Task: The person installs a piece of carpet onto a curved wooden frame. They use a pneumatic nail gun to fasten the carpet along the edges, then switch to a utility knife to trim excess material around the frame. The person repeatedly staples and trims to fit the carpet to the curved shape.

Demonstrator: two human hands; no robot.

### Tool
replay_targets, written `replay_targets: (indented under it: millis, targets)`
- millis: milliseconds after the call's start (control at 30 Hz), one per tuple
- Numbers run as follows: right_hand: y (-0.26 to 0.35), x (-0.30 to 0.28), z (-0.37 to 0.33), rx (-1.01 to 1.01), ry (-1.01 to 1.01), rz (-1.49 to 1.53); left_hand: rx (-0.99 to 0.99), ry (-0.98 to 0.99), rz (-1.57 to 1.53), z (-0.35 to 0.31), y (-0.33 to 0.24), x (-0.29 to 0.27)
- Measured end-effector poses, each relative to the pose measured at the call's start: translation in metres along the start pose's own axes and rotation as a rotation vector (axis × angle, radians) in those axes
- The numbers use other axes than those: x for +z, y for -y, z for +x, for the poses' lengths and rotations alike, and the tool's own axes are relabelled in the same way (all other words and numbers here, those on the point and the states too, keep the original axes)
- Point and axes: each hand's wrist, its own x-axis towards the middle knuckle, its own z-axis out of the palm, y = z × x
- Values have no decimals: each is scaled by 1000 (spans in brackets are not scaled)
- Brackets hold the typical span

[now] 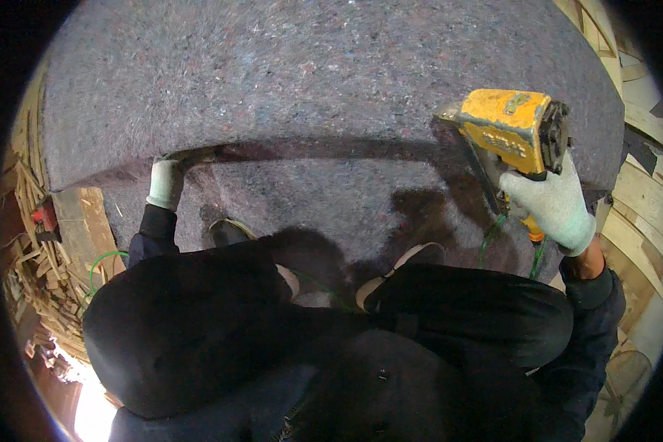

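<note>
**Felt edge held, stapler raised**

While the person is crouching on the grey felt padding [331, 66], the gloved left hand [165, 183] is pinching the folded felt edge, fingers clamped together on the fold just above the wrist. The gloved right hand [554, 202] is gripping the yellow pneumatic stapler [510, 129], fingers wrapped tight around its handle; the nose is resting near the fold line, left of those fingers. No fasteners are showing yet along the fold, so fastening appears mostly pending. Wooden slats [37, 250] are lying beyond the left fingers.
</note>
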Motion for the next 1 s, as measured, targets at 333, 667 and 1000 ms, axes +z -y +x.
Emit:
replay_targets:
  millis: [333, 667, 1000]
  targets:
    - [-10, 46, -4, -94, 45, 142, -87, -141, -237, 0, 86, 43]
    - [3, 78, 2, -154, 15, 164, -349, 15, -974, -2, 74, 58]
    - [58, 106, 0, -369, 85, -97, -64, -79, -317, -5, 55, 67]
